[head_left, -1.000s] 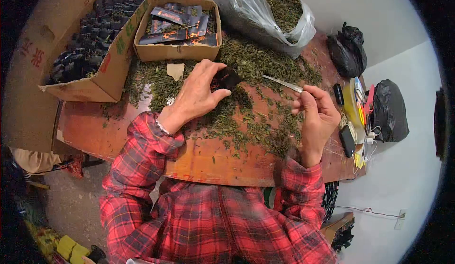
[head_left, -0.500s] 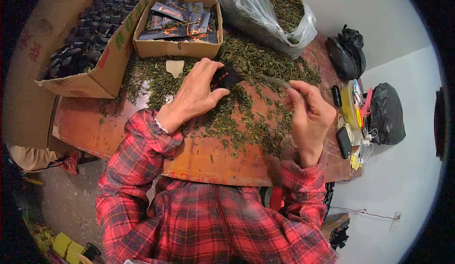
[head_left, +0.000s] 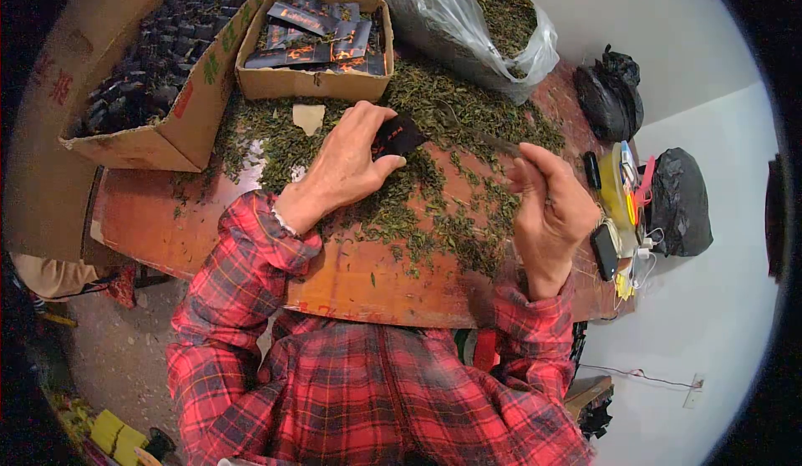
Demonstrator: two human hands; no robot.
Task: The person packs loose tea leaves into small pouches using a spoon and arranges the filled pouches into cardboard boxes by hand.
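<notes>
My left hand (head_left: pixel 341 158) is closed on a small black packet (head_left: pixel 399 137) with reddish print, pinched between thumb and fingers above the loose leaves. In my right hand (head_left: pixel 551 207) is the handle of a thin, dark metal spoon (head_left: pixel 501 144), gripped between thumb and fingertips. Its far end points left, toward the packet, over dried tea leaves (head_left: pixel 468 98), and is hard to make out against them. The spoon and packet are apart. A pale scrap of paper (head_left: pixel 308 119) lies just beyond my left wrist.
A small carton (head_left: pixel 313 87) of printed black packets stands at the back, beside a long carton (head_left: pixel 159 150) full of dark packets. Behind the leaves is a clear plastic bag (head_left: pixel 501 73) of tea. Black bags (head_left: pixel 682 203) and a phone (head_left: pixel 605 252) sit at the right edge.
My right hand has shifted slightly right with the spoon, whose end has drawn away from the packet. My left hand has stayed nearly still, holding the packet.
</notes>
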